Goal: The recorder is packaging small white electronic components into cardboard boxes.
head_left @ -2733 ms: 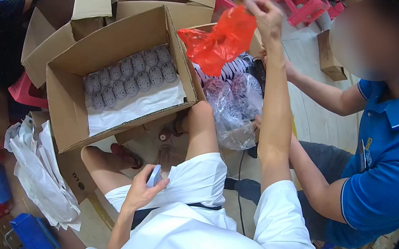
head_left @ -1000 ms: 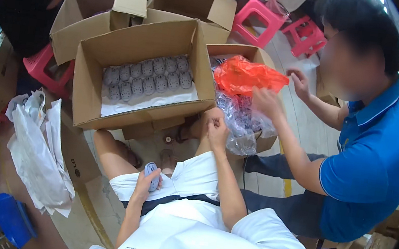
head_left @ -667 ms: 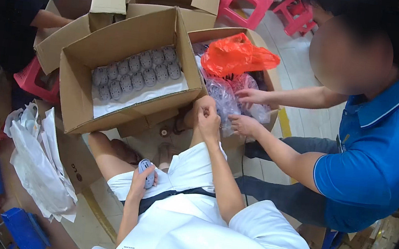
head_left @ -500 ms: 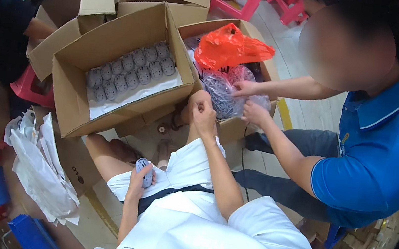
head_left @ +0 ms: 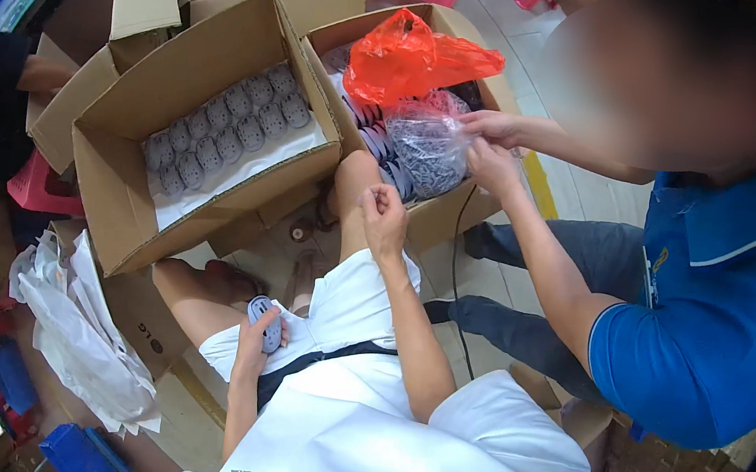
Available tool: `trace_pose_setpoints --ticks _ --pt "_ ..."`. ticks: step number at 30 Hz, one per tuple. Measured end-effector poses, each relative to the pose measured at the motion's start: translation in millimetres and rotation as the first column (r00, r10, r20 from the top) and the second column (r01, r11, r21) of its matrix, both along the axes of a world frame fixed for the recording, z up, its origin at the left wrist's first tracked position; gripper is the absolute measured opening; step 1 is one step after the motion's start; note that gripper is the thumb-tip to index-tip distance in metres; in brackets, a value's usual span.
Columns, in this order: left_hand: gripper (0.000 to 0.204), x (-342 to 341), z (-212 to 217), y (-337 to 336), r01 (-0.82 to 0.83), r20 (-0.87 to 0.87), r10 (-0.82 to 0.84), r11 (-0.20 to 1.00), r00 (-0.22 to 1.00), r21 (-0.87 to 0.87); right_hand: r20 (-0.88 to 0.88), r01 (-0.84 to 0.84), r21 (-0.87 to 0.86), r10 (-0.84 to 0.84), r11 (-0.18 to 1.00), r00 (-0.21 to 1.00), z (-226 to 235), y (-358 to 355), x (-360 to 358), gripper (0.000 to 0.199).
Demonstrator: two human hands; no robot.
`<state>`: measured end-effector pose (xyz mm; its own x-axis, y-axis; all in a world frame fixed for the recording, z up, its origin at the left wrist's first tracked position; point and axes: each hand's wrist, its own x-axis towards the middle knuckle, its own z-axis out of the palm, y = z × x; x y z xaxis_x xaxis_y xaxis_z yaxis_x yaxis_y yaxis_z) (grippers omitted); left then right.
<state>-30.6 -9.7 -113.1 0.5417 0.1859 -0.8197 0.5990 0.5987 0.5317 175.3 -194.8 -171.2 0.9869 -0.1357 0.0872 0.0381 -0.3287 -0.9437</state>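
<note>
1. Head view, left hand [head_left: 251, 345]: the fingers are wrapped around a grey oval piece [head_left: 265, 317], gripping it above the lap.
2. Head view, right hand [head_left: 386, 226]: fingers curled with the tips together, near the knee [head_left: 357, 175]; I cannot tell whether anything is pinched.
3. Head view, ahead of the left hand: a cardboard box [head_left: 105, 141] with similar grey pieces [head_left: 233, 129] in two rows.
4. Head view, beyond the right hand: a second box [head_left: 444, 221] with a red bag [head_left: 395, 59] and a clear bag [head_left: 427, 155], which a co-worker's hands [head_left: 495, 147] grasp.

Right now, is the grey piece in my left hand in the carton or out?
Out: the left hand holds the grey piece over the white shorts, outside the open carton.
</note>
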Motion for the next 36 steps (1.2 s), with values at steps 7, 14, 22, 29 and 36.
trace_pose_setpoints --ticks 7,14,22,29,36 --pt "0.026 5 -5 2 0.044 -0.004 -0.044 0.999 0.999 -0.026 0.082 -0.199 -0.288 0.231 0.937 0.969 15 1 -36 0.01" --pt "0.024 9 -2 2 0.027 -0.016 -0.027 1.0 1.0 -0.017 -0.047 -0.175 -0.132 0.17 0.976 0.984 11 -6 -27 0.009" --pt "0.025 12 -9 -3 0.045 -0.027 -0.045 0.999 0.999 -0.022 -0.179 -0.129 -0.016 0.124 0.992 0.976 3 -18 -25 0.01" --pt "0.024 5 -3 14 0.016 0.036 -0.016 1.0 0.999 0.0 -0.121 -0.213 -0.157 0.195 0.964 0.973 16 -3 -9 0.013" --pt "0.054 -15 -9 -18 -0.336 0.297 0.296 0.938 0.908 0.091 -0.316 -0.595 0.68 0.903 0.429 0.29 53 71 -43 0.013"
